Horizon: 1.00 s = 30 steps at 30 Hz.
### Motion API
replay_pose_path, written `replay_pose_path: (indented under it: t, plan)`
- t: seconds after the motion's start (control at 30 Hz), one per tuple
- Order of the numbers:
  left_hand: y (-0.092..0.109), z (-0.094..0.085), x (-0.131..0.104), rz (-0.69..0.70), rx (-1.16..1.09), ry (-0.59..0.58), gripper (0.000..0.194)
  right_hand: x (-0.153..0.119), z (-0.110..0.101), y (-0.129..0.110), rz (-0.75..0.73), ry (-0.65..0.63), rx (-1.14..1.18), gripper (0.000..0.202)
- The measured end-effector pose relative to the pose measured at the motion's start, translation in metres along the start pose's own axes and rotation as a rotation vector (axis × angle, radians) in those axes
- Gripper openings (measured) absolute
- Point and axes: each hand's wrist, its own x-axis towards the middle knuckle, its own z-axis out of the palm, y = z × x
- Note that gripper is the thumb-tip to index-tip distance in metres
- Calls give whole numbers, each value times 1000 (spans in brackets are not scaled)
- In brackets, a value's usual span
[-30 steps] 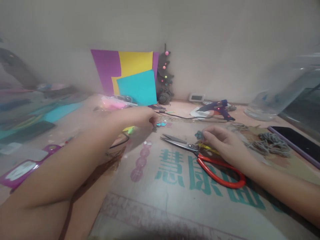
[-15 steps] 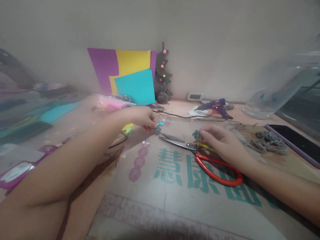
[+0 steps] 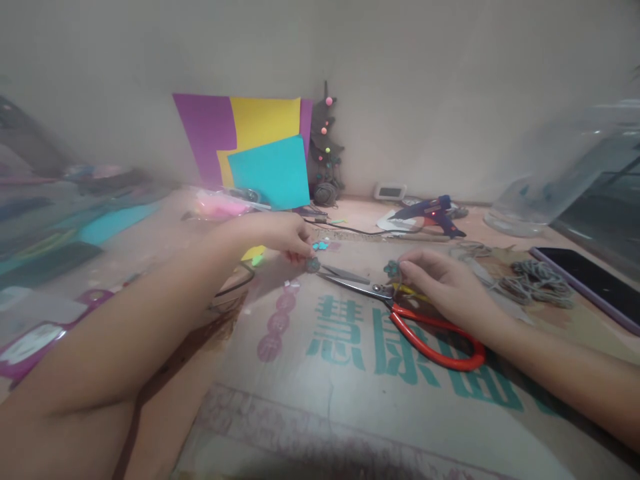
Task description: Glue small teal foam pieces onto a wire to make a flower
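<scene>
My left hand (image 3: 293, 239) pinches a small grey-teal flower-shaped piece (image 3: 313, 265) by its upper edge, just left of the scissor tips. Several bright turquoise bits (image 3: 321, 246) lie right behind those fingertips. Between finger and thumb, my right hand (image 3: 433, 277) has a similar grey-teal flower (image 3: 391, 269), with a short strand hanging below it. Red-handled scissors (image 3: 437, 357) rest on the printed cardboard (image 3: 310, 393), their blades a little apart and pointing left. Part of the handles is hidden under my right hand, where something yellow (image 3: 411, 292) also shows.
A blue glue gun (image 3: 430, 212) with a lit red light stands at the back. Grey cord (image 3: 537, 283) and a phone (image 3: 590, 280) lie on the right, near a clear plastic container (image 3: 525, 213). Coloured sheets (image 3: 273, 173) and a small decorated tree (image 3: 326, 153) lean against the wall.
The flower in my left hand has turned slightly and shows more fully beneath the fingertips. My right hand has barely moved; the scissors lie as before.
</scene>
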Motion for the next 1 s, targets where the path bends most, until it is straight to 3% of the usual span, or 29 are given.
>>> replay_pose_path:
  t: [0.13,0.23,0.4,0.53,0.63,0.77,0.9,1.0]
  plan:
    - [3,-4,-5,-63,115,74,24,0,0,-1,-5,-2,-9,35]
    - [11,-6,-13,-80,122,200,26,-1,-1,0,-1,-8,0,34]
    - [33,0,-30,9,146,445,36,-1,0,-3,14,-19,17,31]
    - [47,10,-38,173,55,598,34,0,-1,-8,10,-12,-1,29]
    - [53,26,-33,311,-111,647,21,1,-2,-10,29,-21,40,29]
    - [56,68,-8,475,-504,604,8,1,0,-7,56,9,147,29]
    - [56,105,9,469,-580,546,29,0,1,-3,16,-7,224,29]
    - [56,113,9,447,-535,520,32,-1,2,-3,-20,-26,248,28]
